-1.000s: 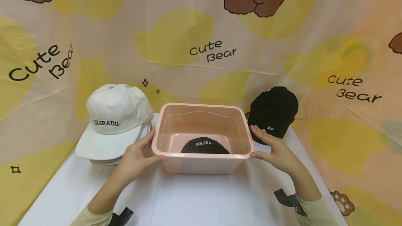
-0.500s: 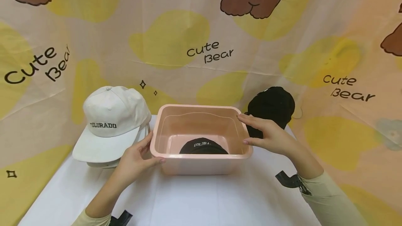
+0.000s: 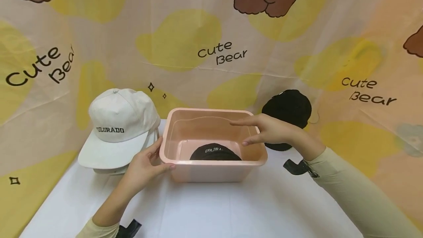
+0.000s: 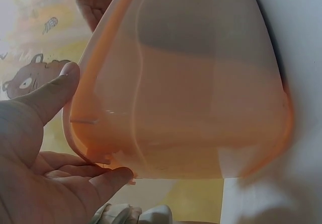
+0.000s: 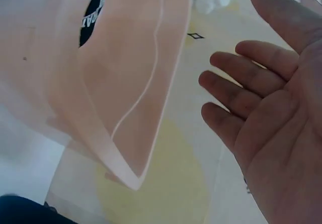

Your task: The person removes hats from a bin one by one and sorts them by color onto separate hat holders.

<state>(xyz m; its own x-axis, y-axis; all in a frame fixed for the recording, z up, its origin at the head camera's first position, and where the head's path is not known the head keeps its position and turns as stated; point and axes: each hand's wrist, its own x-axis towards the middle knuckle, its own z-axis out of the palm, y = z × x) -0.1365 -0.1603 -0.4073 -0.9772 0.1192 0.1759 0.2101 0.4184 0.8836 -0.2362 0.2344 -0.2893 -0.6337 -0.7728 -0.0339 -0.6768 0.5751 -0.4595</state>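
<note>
A pink plastic basin (image 3: pixel 211 173) stands mid-table in the head view, with a black cap (image 3: pixel 216 152) lettered in white lying inside. The basin's front wall hides the cap's lower part. My left hand (image 3: pixel 143 169) holds the basin's left front corner, thumb on the front rim and fingers along the side. In the left wrist view, the thumb and fingers (image 4: pixel 108 183) sit at the rim. My right hand (image 3: pixel 274 131) hovers over the basin's right side, fingers loosely extended. The right wrist view shows its palm (image 5: pixel 282 128) holding nothing.
Left of the basin, white caps (image 3: pixel 120 118) are stacked, the top one reading COLORADO. Another black cap (image 3: pixel 285 107) stands at the back right, partly behind the right hand. A white cloth (image 3: pixel 201 208) covers the table, and a printed bear curtain (image 3: pixel 185 39) hangs behind.
My right hand has let go of the basin's right rim and moved left and up over its opening. The left hand stays at the corner; basin and caps keep their places.
</note>
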